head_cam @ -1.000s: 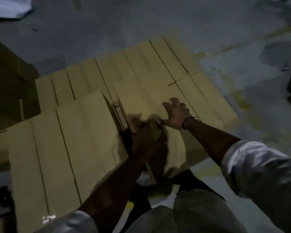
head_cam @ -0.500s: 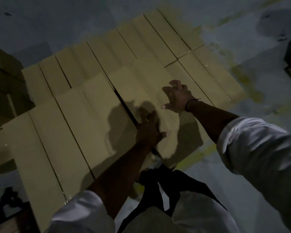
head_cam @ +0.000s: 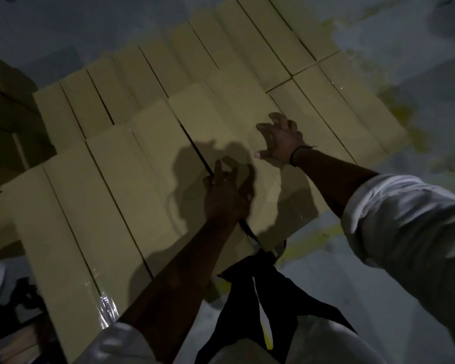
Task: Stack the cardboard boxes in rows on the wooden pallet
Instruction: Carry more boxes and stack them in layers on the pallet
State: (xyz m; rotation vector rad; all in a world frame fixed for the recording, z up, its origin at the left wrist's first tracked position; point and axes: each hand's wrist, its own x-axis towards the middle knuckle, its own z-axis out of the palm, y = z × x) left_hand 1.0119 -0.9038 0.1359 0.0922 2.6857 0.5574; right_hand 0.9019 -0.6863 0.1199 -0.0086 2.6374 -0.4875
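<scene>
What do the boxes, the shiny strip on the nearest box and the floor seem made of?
Boxes: matte tan cardboard, judging by flat faces and sharp folded edges. Shiny strip: probably clear plastic tape; it glints. Floor: likely concrete, dull grey with worn yellow paint.

Right hand (head_cam: 281, 140) presses on the upper cardboard box (head_cam: 229, 119); left hand (head_cam: 225, 195) sits at its edge, grip unclear in shadow.

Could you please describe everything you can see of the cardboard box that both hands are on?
The cardboard box is long, tan and plain, lying flat in the upper layer of boxes. A dark gap runs along its left side. The right hand presses spread fingers on its top; the left hand rests at its left edge.
</scene>
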